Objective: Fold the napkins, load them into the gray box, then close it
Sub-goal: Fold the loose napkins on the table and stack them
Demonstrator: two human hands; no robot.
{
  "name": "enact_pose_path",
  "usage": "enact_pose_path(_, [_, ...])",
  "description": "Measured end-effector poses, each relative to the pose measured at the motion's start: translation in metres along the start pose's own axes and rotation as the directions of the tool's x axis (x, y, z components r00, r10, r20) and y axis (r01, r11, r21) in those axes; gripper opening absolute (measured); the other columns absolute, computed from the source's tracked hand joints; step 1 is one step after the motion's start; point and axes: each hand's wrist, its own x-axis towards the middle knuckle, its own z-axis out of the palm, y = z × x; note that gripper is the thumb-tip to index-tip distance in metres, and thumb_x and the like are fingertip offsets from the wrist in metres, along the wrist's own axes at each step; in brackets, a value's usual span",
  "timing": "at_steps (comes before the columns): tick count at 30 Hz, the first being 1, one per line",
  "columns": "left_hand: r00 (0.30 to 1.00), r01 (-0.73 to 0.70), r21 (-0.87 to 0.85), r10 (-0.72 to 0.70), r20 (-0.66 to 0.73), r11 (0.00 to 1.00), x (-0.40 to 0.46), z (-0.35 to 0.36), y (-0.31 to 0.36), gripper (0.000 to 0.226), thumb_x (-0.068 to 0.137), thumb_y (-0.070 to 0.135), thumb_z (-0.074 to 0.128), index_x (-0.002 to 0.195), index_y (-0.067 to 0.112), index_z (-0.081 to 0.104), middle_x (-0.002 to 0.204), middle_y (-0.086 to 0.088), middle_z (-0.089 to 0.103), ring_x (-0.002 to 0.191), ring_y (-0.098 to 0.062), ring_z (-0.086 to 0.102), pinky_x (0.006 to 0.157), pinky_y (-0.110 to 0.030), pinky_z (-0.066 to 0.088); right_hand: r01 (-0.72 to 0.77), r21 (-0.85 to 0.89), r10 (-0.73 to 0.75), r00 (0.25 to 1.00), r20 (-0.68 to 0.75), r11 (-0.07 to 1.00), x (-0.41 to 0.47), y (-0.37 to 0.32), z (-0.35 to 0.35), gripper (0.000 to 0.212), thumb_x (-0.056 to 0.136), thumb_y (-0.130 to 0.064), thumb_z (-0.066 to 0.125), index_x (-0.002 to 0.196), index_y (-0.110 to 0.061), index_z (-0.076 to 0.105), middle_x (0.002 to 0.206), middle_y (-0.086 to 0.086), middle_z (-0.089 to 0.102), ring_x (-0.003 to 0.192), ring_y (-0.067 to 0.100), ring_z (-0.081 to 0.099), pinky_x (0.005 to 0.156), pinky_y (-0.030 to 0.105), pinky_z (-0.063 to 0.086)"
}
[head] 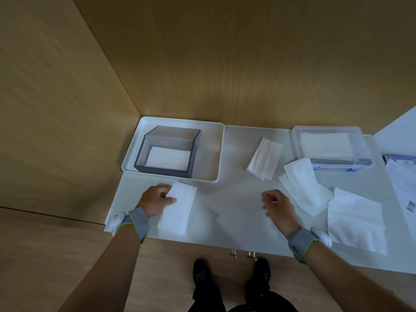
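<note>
The gray box (144, 166) stands open in a white tray (209, 152) at the back left, its lid tilted up behind it, with a folded white napkin (167, 158) lying inside. My left hand (155, 200) grips a folded white napkin (177, 210) just in front of the tray. My right hand (278, 206) hovers over the table with fingers loosely curled and holds nothing. A folded napkin (264, 158) lies mid-table. Unfolded napkins (302, 188) and a large flat one (355, 219) lie to the right.
A clear plastic bin (362, 140) with more napkins stands at the back right. Papers (403, 176) lie at the far right edge. Wooden walls close in behind and on the left. My feet show below the table's front edge.
</note>
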Motion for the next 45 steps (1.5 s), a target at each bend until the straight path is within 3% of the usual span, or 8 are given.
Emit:
enact_pose_path(6, [0.983, 0.022, 0.046, -0.013, -0.183, 0.999, -0.002, 0.008, 0.005, 0.027, 0.076, 0.028, 0.084, 0.092, 0.015, 0.068, 0.086, -0.002, 0.072, 0.081, -0.022, 0.067, 0.070, -0.028, 0.044, 0.142, -0.246, -0.173, 0.979, -0.107, 0.959, 0.028, -0.019, -0.023, 0.022, 0.094, -0.026, 0.061, 0.116, -0.022, 0.063, 0.117, 0.005, 0.066, 0.100, 0.024, 0.063, 0.086, 0.033, 0.048])
enact_pose_path(11, [0.953, 0.015, 0.033, -0.004, -0.304, 0.999, -0.010, 0.013, 0.007, 0.040, 0.074, 0.020, 0.086, 0.109, 0.013, 0.068, 0.097, -0.008, 0.066, 0.095, -0.027, 0.064, 0.082, -0.031, 0.049, 0.291, -0.576, -0.231, 0.957, 0.178, 0.764, 0.056, -0.050, 0.001, 0.062, 0.096, -0.045, 0.057, 0.153, -0.027, 0.040, 0.163, 0.008, 0.034, 0.148, 0.033, 0.030, 0.116, 0.048, 0.033])
enact_pose_path(15, [0.931, -0.040, 0.038, 0.051, -0.361, 0.998, -0.022, 0.024, 0.017, 0.027, 0.081, 0.026, 0.080, 0.103, 0.017, 0.069, 0.091, -0.003, 0.063, 0.091, -0.022, 0.063, 0.081, -0.028, 0.046, 0.338, -0.666, -0.178, 0.938, 0.298, 0.665, 0.052, -0.047, 0.022, 0.071, 0.097, -0.057, 0.048, 0.158, -0.028, 0.028, 0.171, 0.004, 0.013, 0.157, 0.027, 0.010, 0.125, 0.049, 0.018])
enact_pose_path(21, [0.949, -0.152, -0.057, 0.129, -0.288, 0.987, -0.030, 0.071, 0.055, 0.021, 0.086, 0.040, 0.073, 0.084, 0.020, 0.066, 0.075, 0.002, 0.067, 0.074, -0.018, 0.066, 0.075, -0.033, 0.054, 0.530, -0.649, -0.298, 0.847, 0.441, 0.546, -0.010, -0.013, 0.043, 0.077, 0.092, -0.064, 0.046, 0.159, -0.033, 0.024, 0.171, 0.002, 0.012, 0.157, 0.024, 0.011, 0.125, 0.046, 0.016])
enact_pose_path(25, [0.963, -0.122, 0.017, 0.122, -0.239, 0.992, -0.026, 0.105, 0.085, 0.028, 0.087, 0.041, 0.069, 0.089, 0.014, 0.065, 0.089, -0.007, 0.068, 0.088, -0.030, 0.066, 0.077, -0.034, 0.050, 0.619, -0.620, -0.306, 0.782, 0.543, 0.482, -0.043, 0.006, 0.059, 0.079, 0.091, -0.066, 0.045, 0.159, -0.035, 0.022, 0.172, 0.000, 0.012, 0.157, 0.025, 0.012, 0.124, 0.046, 0.016])
enact_pose_path(29, [0.961, -0.076, 0.075, 0.093, -0.261, 0.994, -0.026, 0.124, 0.108, 0.037, 0.088, 0.039, 0.067, 0.106, 0.007, 0.063, 0.107, -0.012, 0.064, 0.098, -0.033, 0.064, 0.083, -0.039, 0.050, 0.702, -0.570, -0.371, 0.711, 0.597, 0.426, -0.063, 0.020, 0.066, 0.074, 0.085, -0.064, 0.051, 0.149, -0.025, 0.047, 0.159, 0.008, 0.044, 0.144, 0.033, 0.046, 0.110, 0.051, 0.042])
enact_pose_path(39, [0.966, -0.075, 0.013, 0.076, -0.249, 0.997, -0.028, 0.112, 0.099, 0.014, 0.094, 0.020, 0.063, 0.100, 0.007, 0.061, 0.099, -0.013, 0.068, 0.096, -0.033, 0.063, 0.081, -0.036, 0.046, 0.601, -0.490, -0.405, 0.794, 0.453, 0.631, -0.049, 0.012, 0.040, 0.066, 0.095, -0.056, 0.051, 0.154, -0.031, 0.034, 0.165, 0.000, 0.029, 0.152, 0.021, 0.026, 0.120, 0.041, 0.027])
enact_pose_path(45, [0.969, -0.039, -0.066, 0.022, -0.245, 0.997, -0.037, 0.053, 0.061, 0.010, 0.095, 0.022, 0.064, 0.100, 0.013, 0.064, 0.087, 0.000, 0.067, 0.086, -0.023, 0.063, 0.077, -0.027, 0.044, 0.543, -0.606, -0.425, 0.838, 0.343, 0.581, -0.033, 0.036, 0.027, 0.066, 0.091, -0.057, 0.054, 0.148, -0.025, 0.044, 0.164, 0.006, 0.031, 0.153, 0.025, 0.025, 0.120, 0.045, 0.033])
